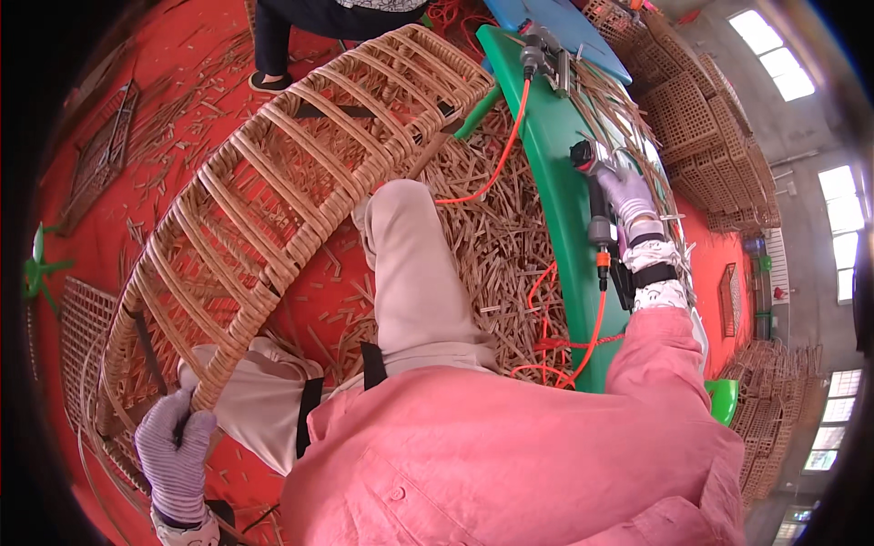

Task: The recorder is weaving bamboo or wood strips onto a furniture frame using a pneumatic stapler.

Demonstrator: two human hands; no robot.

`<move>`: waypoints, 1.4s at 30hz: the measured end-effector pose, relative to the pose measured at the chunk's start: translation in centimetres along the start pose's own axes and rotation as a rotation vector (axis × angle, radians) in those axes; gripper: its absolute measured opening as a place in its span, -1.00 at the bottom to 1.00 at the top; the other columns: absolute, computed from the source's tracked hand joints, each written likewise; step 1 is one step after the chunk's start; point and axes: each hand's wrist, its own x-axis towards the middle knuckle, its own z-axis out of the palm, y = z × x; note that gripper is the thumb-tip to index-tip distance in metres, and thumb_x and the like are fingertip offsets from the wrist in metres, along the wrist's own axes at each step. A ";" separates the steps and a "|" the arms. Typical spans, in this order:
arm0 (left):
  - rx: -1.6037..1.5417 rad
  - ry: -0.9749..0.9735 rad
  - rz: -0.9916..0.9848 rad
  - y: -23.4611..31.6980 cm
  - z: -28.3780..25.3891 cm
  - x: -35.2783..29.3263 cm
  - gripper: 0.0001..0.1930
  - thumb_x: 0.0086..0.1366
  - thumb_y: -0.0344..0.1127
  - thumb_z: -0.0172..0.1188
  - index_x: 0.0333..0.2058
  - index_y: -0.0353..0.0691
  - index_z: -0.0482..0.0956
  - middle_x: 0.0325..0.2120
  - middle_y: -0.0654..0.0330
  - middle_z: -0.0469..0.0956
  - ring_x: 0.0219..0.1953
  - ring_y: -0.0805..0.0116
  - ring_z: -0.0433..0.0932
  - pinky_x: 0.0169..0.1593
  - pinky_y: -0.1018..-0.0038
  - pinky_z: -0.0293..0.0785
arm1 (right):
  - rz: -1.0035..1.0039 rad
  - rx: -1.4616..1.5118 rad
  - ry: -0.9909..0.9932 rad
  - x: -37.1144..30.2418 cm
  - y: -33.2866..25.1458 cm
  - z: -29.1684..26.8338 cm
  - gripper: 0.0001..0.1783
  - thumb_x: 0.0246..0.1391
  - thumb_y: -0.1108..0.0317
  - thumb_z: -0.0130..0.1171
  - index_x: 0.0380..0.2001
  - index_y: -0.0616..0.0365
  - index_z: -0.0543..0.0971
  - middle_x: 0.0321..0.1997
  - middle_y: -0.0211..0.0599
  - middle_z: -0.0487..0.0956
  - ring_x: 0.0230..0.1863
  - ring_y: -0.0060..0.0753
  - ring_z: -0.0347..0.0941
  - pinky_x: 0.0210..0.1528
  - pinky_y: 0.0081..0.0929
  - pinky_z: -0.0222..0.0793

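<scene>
Partly hidden: the left hand [175,455] was closed on the lower corner of the wicker frame [314,229], its fingertips out of sight behind the cane; the frame stood tilted to the left of the green worktop [569,218], above the person's legs. The right hand [628,194], over the worktop, was wrapped round a red-and-black tool [597,202], most of its fingers hard to make out. Cane strips [645,136] along the worktop's right side ran partly under the right arm and could not be counted; nor could the scraps [496,246] littering the red floor [733,314] left of the worktop. The frame's far-left end merged with a grid panel [82,332], where the edges blurred together. A second person [314,20], up and left of the worktop, was cut off at the top, only the lower body showing.

Counted: two gloved hands; one frame in hand; two tools, the second [543,62] lying at the worktop's far end; at least two orange hoses, one [596,337] from the held tool and one [513,146] from the other; one blue board [583,35] beyond the worktop; and two stacks of wickerwork to its right, one farther [696,127], one nearer [774,400].
</scene>
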 end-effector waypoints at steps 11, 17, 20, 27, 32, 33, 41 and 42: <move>0.078 0.131 0.206 3.3 -1.1 -1.1 -0.75 -0.01 -0.39 0.23 -0.32 -0.36 0.50 -0.63 0.07 0.42 -0.60 0.27 0.43 -0.45 0.50 0.36 | 0.032 0.119 -0.306 7.6 8.4 3.5 -0.65 -0.26 0.31 0.28 -0.36 0.29 0.54 -0.41 -0.22 0.56 -0.46 -0.38 0.46 -0.39 -0.41 0.40; 0.088 0.197 0.215 2.8 -0.8 -1.9 -0.72 -0.05 -0.39 0.27 -0.31 -0.32 0.52 -0.59 0.04 0.48 -0.55 0.16 0.51 -0.41 0.46 0.43 | 0.239 0.381 -0.326 4.3 2.8 -1.6 -0.81 -0.34 0.46 0.12 -0.55 0.34 0.50 -0.59 -0.16 0.50 -0.66 -0.16 0.41 -0.55 -0.23 0.39; 0.097 0.181 0.191 3.0 -0.8 -2.0 -0.71 -0.07 -0.42 0.27 -0.31 -0.32 0.53 -0.53 -0.01 0.53 -0.47 0.10 0.56 -0.35 0.42 0.48 | 0.036 0.441 -0.222 7.2 5.4 -4.8 -0.89 -0.43 0.45 0.08 -0.68 0.24 0.44 -0.73 -0.20 0.40 -0.68 -0.18 0.40 -0.59 -0.33 0.35; 0.164 0.238 0.239 2.4 -0.2 -1.6 -0.69 -0.08 -0.33 0.28 -0.30 -0.28 0.55 -0.49 0.02 0.55 -0.43 0.08 0.55 -0.33 0.36 0.48 | -0.438 1.164 -0.506 -7.3 -12.5 -14.4 -0.72 -0.03 0.42 0.14 -0.22 0.16 0.37 -0.54 -0.42 0.33 -0.59 -0.56 0.23 -0.52 -0.48 0.29; 0.192 0.262 0.186 2.2 0.6 -1.9 -0.72 -0.07 -0.24 0.29 -0.36 -0.23 0.55 -0.55 0.08 0.52 -0.45 0.11 0.49 -0.35 0.30 0.42 | -0.599 0.779 -0.730 -19.5 -24.5 -14.2 -0.72 -0.10 0.50 0.18 -0.26 0.29 0.42 -0.55 -0.39 0.40 -0.60 -0.53 0.32 -0.57 -0.53 0.31; 0.179 0.267 0.191 2.4 0.6 -2.0 -0.72 -0.07 -0.24 0.29 -0.36 -0.23 0.55 -0.55 0.08 0.52 -0.45 0.11 0.49 -0.35 0.30 0.42 | -0.649 0.638 -0.827 -21.0 -26.0 -14.3 -0.73 -0.11 0.51 0.18 -0.28 0.30 0.43 -0.57 -0.39 0.41 -0.58 -0.53 0.34 -0.57 -0.55 0.30; 0.138 0.185 0.058 2.8 0.1 -2.6 -0.77 -0.01 -0.22 0.25 -0.39 -0.20 0.54 -0.60 0.07 0.51 -0.49 0.12 0.52 -0.37 0.31 0.43 | -1.342 -0.011 -0.858 -25.4 -31.6 -11.9 -0.61 -0.11 0.42 0.19 -0.16 0.30 0.42 -0.45 -0.35 0.50 -0.42 -0.54 0.42 -0.35 -0.53 0.36; 0.159 0.166 0.058 2.7 0.2 -2.4 -0.77 0.02 -0.20 0.23 -0.38 -0.20 0.53 -0.58 0.07 0.52 -0.46 0.13 0.53 -0.37 0.31 0.43 | -1.349 -0.003 -0.864 -25.7 -32.1 -11.8 -0.61 -0.12 0.43 0.19 -0.16 0.29 0.42 -0.45 -0.36 0.50 -0.42 -0.54 0.42 -0.34 -0.53 0.36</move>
